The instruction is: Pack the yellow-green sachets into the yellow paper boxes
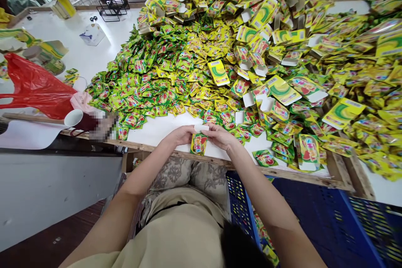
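Note:
Close to the table's front edge, both hands hold one small candy box (199, 144), green and yellow with a watermelon print and a white flap standing up at its top. My left hand (184, 135) grips its upper left side, fingers closed. On the upper right side, my right hand (219, 135) pinches the box near the flap. Just beyond the hands lie green candy sachets (226, 118) on the white tabletop (157, 129). A heap of yellow sachets (210, 44) rises behind them. Whether a sachet is inside the held box cannot be seen.
Many cardboard boxes (264, 12) top the heap at the back and right. At left are a red plastic bag (37, 86), a mug (81, 120) and a black wire rack (113, 5). Blue crates (314, 205) stand below the wooden table edge (282, 173).

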The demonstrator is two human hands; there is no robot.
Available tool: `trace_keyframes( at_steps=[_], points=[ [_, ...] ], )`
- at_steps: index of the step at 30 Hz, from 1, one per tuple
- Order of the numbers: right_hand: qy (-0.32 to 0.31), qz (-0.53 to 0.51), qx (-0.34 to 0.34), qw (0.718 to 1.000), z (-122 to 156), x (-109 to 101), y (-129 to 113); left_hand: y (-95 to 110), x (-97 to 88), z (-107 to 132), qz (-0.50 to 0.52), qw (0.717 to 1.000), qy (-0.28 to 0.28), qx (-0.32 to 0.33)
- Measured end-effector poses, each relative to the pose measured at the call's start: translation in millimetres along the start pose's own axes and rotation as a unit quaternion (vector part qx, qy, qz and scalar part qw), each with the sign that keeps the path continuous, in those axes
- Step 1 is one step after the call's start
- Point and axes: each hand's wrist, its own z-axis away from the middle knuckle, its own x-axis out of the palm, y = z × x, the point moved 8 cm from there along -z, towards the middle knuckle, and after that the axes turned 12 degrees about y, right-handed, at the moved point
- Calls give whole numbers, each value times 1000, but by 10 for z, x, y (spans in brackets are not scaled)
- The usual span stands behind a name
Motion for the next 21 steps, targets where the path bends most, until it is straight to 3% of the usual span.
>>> trace_keyframes(
  at_steps=[3,5,9,12,15,21],
  points=[
    [38,44,-65,996,33,-60,-53,75,-76,-18,-33,997,47,53],
    [66,84,-134,985,98,-104,-135,164,-134,18,-66,984,82,141],
    [76,150,-234,958,272,-98,-211,297,-161,244,-175,916,130,337],
    [91,184,-283,937,373,-81,-201,312,-96,422,-253,863,138,415],
    [106,194,-314,923,432,-72,-174,329,-28,538,-281,834,135,455],
    [79,140,-284,945,410,-21,-143,317,-6,495,-262,857,123,426]
  ],
)
